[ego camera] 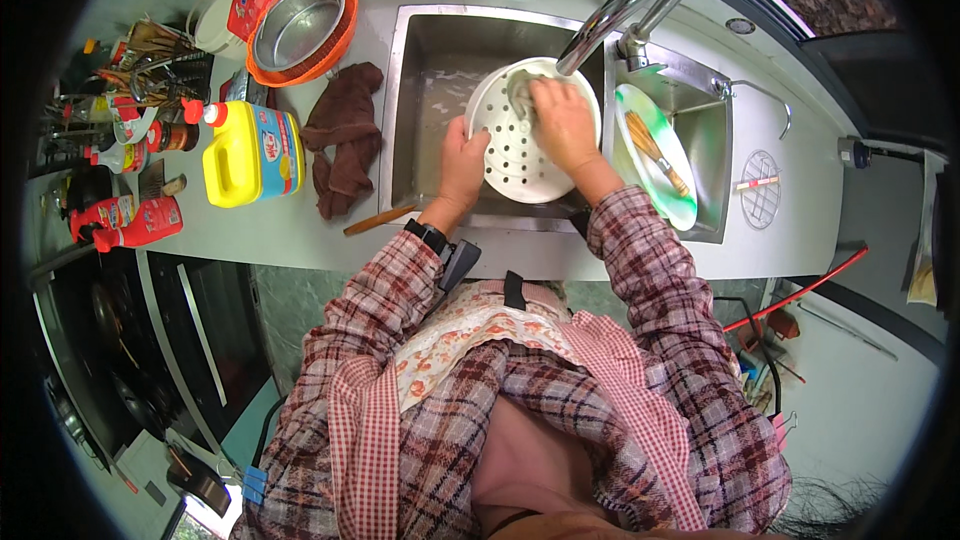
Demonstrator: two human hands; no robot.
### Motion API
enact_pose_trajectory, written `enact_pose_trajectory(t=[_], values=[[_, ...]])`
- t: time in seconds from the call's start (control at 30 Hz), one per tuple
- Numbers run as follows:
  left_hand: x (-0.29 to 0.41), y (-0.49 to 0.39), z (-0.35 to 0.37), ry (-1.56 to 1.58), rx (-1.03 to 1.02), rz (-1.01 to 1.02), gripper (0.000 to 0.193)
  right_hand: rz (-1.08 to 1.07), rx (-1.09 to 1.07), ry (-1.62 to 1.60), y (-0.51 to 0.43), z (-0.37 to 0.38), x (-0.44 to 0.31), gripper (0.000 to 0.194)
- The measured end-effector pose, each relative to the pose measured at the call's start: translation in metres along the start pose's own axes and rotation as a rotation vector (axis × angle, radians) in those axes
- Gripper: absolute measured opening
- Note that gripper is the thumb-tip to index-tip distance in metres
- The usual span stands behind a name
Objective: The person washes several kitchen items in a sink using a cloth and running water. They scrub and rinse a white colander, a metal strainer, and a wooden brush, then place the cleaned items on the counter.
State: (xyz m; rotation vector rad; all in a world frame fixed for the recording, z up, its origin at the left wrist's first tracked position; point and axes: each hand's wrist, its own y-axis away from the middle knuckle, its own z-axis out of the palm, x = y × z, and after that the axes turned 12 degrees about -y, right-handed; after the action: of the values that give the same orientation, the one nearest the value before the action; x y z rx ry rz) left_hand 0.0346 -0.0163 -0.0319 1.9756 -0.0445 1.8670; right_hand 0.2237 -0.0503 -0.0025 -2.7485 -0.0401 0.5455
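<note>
A round white steamer tray (514,176), full of small holes, is held tilted over the left basin of the stainless-steel sink (388,120). My left hand (461,157) grips its left edge, with the thumb on the inner face. Against the upper part of the tray, my right hand (566,120) presses a greyish-green cloth (519,90). The chrome faucet (630,0) arches over the tray's upper right rim. Cloudy water or suds (442,82) show at the bottom of the basin; the tray hides part of it.
In the right basin leans a green-and-white bowl (679,202) holding a bamboo brush (652,146). A brown cloth (345,127), a yellow detergent jug (259,154) and an orange basket (337,64) with a metal bowl (296,26) stand left. A wooden handle (379,220) crosses the sink's front edge. A wire rack (760,202) lies right.
</note>
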Motion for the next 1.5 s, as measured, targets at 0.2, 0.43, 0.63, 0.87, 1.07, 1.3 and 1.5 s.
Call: enact_pose_trajectory(t=[0.2,0.43,0.63,0.87,1.07,1.3,1.5], values=[[-0.004,-0.010,0.008,-0.141,0.096,0.161,0.030,0.258,-0.281,-0.123,0.057,0.022,0.005,0.023],[-0.009,-0.008,0.001,-0.126,0.047,-0.051,0.030,0.453,-0.185,-0.994,0.046,0.023,-0.060,0.039],[0.010,-0.004,0.015,0.004,0.045,-0.096,0.042,-0.083,-0.090,-0.109,0.000,0.004,-0.034,0.049],[-0.008,-0.001,0.012,-0.314,0.031,-0.004,0.049,-0.015,-0.335,0.310,0.031,0.016,0.022,0.027],[0.023,0.003,0.006,-0.545,0.148,0.200,0.051,0.356,-0.711,-0.111,0.066,0.016,-0.017,0.023],[0.037,-0.009,-0.007,-0.930,0.132,0.588,0.069,0.917,-0.080,-1.772,0.075,0.011,-0.025,0.038],[0.028,-0.010,-0.020,-1.042,-0.036,1.118,0.086,1.006,0.436,-2.311,0.057,0.003,0.007,0.049]])
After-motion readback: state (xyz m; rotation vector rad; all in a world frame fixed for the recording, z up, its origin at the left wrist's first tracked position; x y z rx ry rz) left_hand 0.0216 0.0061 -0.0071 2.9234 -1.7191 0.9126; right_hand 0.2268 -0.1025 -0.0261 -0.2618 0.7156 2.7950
